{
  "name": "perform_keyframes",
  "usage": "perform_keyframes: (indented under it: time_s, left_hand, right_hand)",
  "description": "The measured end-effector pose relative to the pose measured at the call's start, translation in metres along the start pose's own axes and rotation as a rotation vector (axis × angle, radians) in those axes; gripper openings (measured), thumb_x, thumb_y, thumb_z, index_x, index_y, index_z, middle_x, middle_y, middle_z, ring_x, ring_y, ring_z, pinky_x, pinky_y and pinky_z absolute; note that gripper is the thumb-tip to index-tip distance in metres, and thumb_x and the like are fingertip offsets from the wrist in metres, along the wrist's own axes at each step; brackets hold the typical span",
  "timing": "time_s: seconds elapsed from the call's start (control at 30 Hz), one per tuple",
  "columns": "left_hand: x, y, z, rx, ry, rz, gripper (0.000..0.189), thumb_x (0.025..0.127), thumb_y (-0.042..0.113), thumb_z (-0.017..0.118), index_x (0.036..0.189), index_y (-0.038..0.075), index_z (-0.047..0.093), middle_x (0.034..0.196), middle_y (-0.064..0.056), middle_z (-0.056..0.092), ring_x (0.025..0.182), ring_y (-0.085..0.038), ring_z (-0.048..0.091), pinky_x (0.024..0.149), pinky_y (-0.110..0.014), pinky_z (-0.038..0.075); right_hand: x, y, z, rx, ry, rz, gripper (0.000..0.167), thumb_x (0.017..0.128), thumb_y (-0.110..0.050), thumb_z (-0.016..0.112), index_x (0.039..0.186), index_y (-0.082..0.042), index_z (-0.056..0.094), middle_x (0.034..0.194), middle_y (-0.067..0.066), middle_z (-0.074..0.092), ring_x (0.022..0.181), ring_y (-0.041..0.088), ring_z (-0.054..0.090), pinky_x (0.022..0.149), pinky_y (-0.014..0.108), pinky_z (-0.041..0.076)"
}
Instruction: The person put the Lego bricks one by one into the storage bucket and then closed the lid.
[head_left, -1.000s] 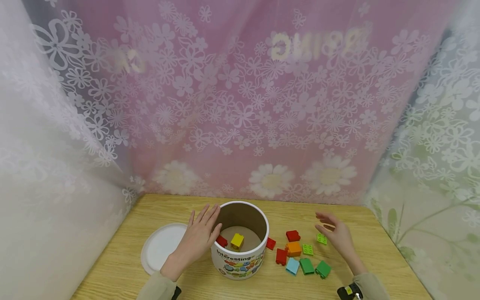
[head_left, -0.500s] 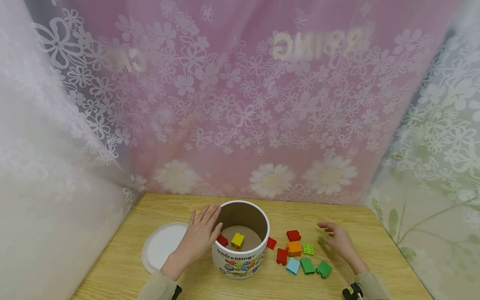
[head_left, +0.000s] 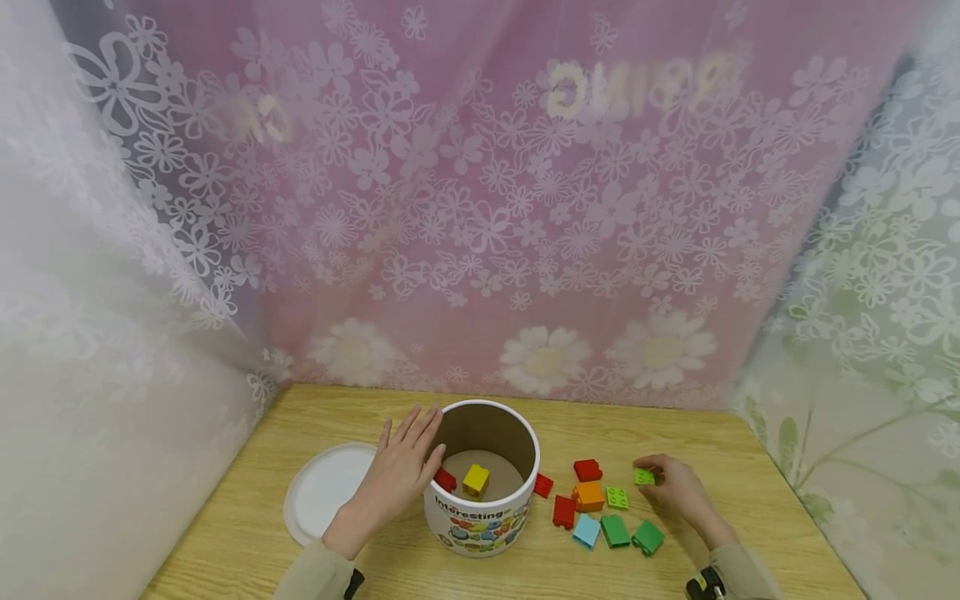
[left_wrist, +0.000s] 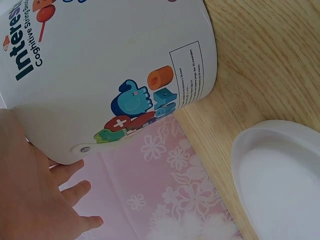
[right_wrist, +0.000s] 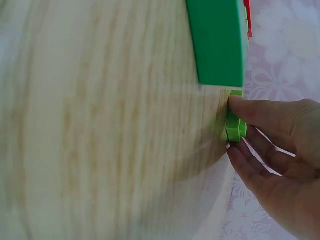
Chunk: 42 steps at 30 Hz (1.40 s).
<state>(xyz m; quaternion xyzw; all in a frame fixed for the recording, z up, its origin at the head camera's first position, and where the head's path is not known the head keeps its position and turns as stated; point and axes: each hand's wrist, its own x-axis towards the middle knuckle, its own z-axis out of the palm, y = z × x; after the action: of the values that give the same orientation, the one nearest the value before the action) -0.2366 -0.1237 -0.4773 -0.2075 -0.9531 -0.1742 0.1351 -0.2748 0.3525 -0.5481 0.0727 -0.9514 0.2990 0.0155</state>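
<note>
With 12 o'clock straight away from me, my right hand [head_left: 678, 493] pinches the lime brick [head_left: 643, 477] between thumb and fingertips, at 3 o'clock from the bucket [head_left: 480, 533]. I cannot tell how firm the pinch is, nor whether the brick rests on the table [head_left: 585, 425] or sits barely off it. I'd best bear on opposite sides of it, low down and level, so it doesn't twist out. The other lime brick [head_left: 617, 497] lies near at 8 o'clock and a green brick [head_left: 647, 538] at 6, so rising straight up looks safer than dragging. My left hand [head_left: 402, 462], fingers straight and apart, rests at the bucket's 9 o'clock rim; light, even pressure should do there, as a hard push could shift it.
</note>
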Motion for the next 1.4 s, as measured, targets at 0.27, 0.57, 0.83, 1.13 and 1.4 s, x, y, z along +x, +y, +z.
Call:
perform_keyframes:
  time_s: [0.27, 0.57, 0.83, 1.13, 1.4]
  left_hand:
    - [0.000, 0.000, 0.000, 0.007, -0.008, 0.001, 0.061, 0.109, 0.042, 0.043, 0.159, 0.010, 0.035, 0.164, -0.006, 0.034, 0.154, -0.029, 0.022, 0.121, -0.064, 0.013]
    - [0.000, 0.000, -0.001, -0.002, -0.003, 0.003, 0.060, 0.108, 0.041, 0.044, 0.159, 0.009, 0.036, 0.164, -0.006, 0.034, 0.153, -0.031, 0.024, 0.122, -0.063, 0.011]
    - [0.000, 0.001, -0.001, 0.005, 0.007, 0.008, 0.060, 0.108, 0.041, 0.043, 0.158, 0.009, 0.036, 0.163, -0.007, 0.036, 0.153, -0.033, 0.026, 0.121, -0.065, 0.013]
    - [-0.001, 0.000, 0.000, 0.009, 0.004, 0.006, 0.060, 0.108, 0.042, 0.043, 0.158, 0.009, 0.036, 0.163, -0.007, 0.036, 0.154, -0.030, 0.023, 0.122, -0.063, 0.011]
    - [0.000, 0.000, 0.000, 0.012, 0.002, 0.005, 0.060, 0.108, 0.042, 0.044, 0.158, 0.010, 0.036, 0.163, -0.007, 0.035, 0.154, -0.030, 0.022, 0.122, -0.063, 0.010]
  right_hand:
    - [-0.005, -0.004, -0.002, -0.013, 0.073, -0.031, 0.037, 0.084, -0.001, 0.079, 0.119, 0.004, 0.070, 0.111, 0.024, 0.067, 0.099, 0.043, 0.065, 0.082, 0.054, 0.057]
    - [-0.006, -0.023, -0.015, 0.023, 0.152, -0.118, 0.038, 0.084, 0.001, 0.078, 0.121, 0.005, 0.070, 0.116, 0.026, 0.066, 0.099, 0.042, 0.065, 0.084, 0.052, 0.057]
    - [-0.008, -0.042, -0.023, -0.005, 0.181, -0.144, 0.035, 0.084, -0.001, 0.079, 0.119, 0.001, 0.072, 0.115, 0.022, 0.066, 0.097, 0.040, 0.067, 0.082, 0.050, 0.058]
    - [-0.006, -0.063, -0.029, -0.018, 0.208, -0.196, 0.034, 0.085, -0.002, 0.079, 0.118, 0.001, 0.072, 0.111, 0.018, 0.066, 0.096, 0.037, 0.066, 0.083, 0.051, 0.058]
    - [-0.004, -0.080, -0.032, -0.025, 0.211, -0.220, 0.035, 0.085, -0.002, 0.079, 0.119, 0.001, 0.072, 0.112, 0.020, 0.067, 0.095, 0.036, 0.066, 0.084, 0.051, 0.058]
